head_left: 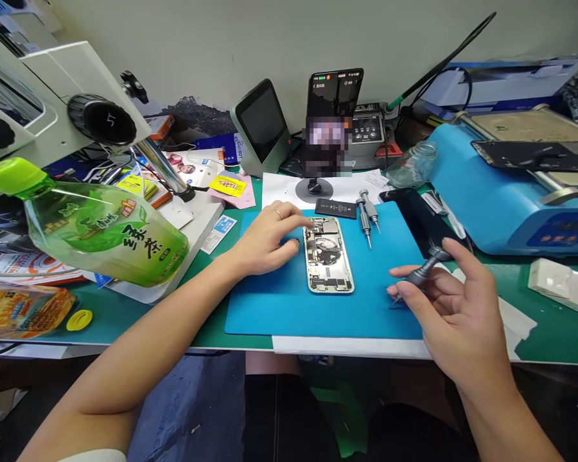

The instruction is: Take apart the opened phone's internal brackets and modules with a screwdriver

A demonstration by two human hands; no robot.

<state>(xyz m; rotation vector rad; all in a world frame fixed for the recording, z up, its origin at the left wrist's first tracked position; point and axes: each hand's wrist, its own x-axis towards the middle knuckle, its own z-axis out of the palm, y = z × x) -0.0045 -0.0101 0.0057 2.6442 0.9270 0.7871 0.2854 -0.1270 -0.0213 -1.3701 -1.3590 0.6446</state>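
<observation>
An opened phone, its inner parts bare, lies on a blue mat. My left hand is at its left side, the index finger reaching onto the upper left corner and the thumb apart, just beside the frame. Nothing shows in that hand. My right hand grips a small grey screwdriver over the mat's right side, its tip slanting down to the left. Behind the phone lies a black phone battery. Two more small screwdrivers rest side by side to the right of the battery.
A green tea bottle and a microscope stand occupy the left. A lit phone on a stand, a smart display and a glass jar stand behind. At right are a dark phone panel and a blue machine.
</observation>
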